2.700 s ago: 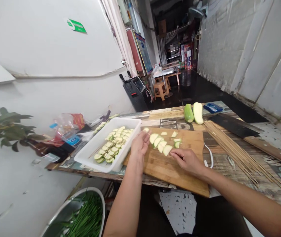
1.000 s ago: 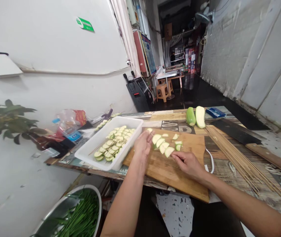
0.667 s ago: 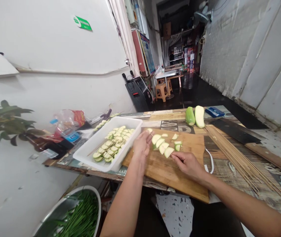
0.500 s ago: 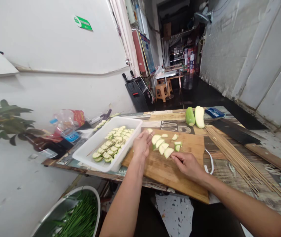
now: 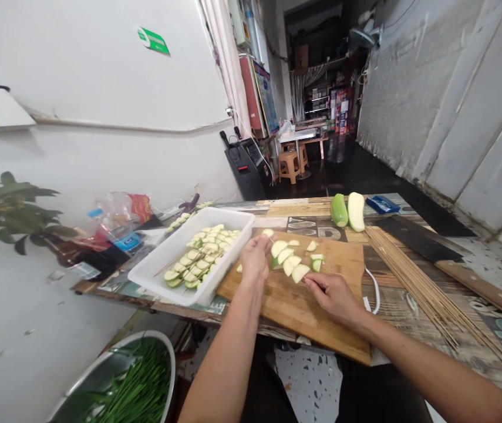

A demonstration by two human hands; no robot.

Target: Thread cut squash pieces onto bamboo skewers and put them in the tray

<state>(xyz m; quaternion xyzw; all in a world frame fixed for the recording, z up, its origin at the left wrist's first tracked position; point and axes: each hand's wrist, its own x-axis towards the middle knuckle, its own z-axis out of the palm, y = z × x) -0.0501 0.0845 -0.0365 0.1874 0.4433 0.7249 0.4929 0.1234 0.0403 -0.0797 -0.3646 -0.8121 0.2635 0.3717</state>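
My right hand (image 5: 332, 296) pinches the near end of a thin skewer threaded with several pale green-edged zucchini slices (image 5: 286, 256). At the skewer's far end, the fingers of my left hand (image 5: 255, 254) are closed around a zucchini slice (image 5: 268, 232); part of that grip is hidden. Both hands are above a wooden cutting board (image 5: 295, 311). Loose zucchini pieces (image 5: 316, 262) lie on the board behind the skewer. To the left, a white plastic tub (image 5: 145, 274) holds skewered zucchini slices (image 5: 193, 264).
Bare bamboo skewers (image 5: 413, 282) lie right of the board, beside a cleaver (image 5: 427, 238). Two zucchini halves (image 5: 356, 211) and a blue packet (image 5: 381, 204) are at the table's back. A metal bowl of green stalks (image 5: 134, 376) stands below left. Bottles (image 5: 123, 238) stand by the wall.
Both hands and the skewer stay nearly in place, with only a slight shift of the left fingers. The camera view has moved a little.
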